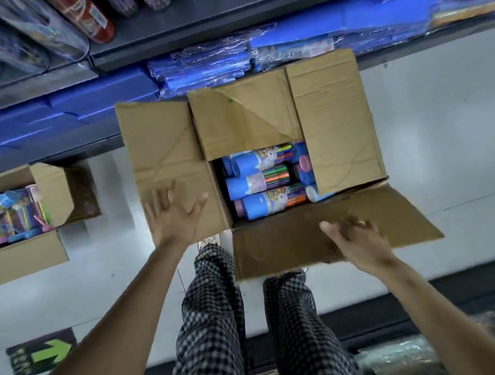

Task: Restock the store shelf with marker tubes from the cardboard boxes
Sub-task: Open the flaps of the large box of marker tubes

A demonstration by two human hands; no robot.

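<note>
An open cardboard box (333, 121) stands on the floor in front of me, its four flaps spread. Inside lie several marker tubes (265, 181) with blue caps and cartoon labels, on their sides. My left hand (174, 213) hovers with spread fingers over the box's left flap, holding nothing. Over the near flap, my right hand (355, 239) has its fingers loosely spread and blurred, and it too holds nothing. The store shelf (185, 17) runs across the top, with a few tubes standing at its upper left.
A second open cardboard box (24, 258) with colourful marker packs sits on the floor at the left. Blue wrapped packs (210, 63) fill the lower shelf behind the box. My checked trouser legs (209, 323) stand just before the box. A green arrow sticker (43, 355) marks the floor.
</note>
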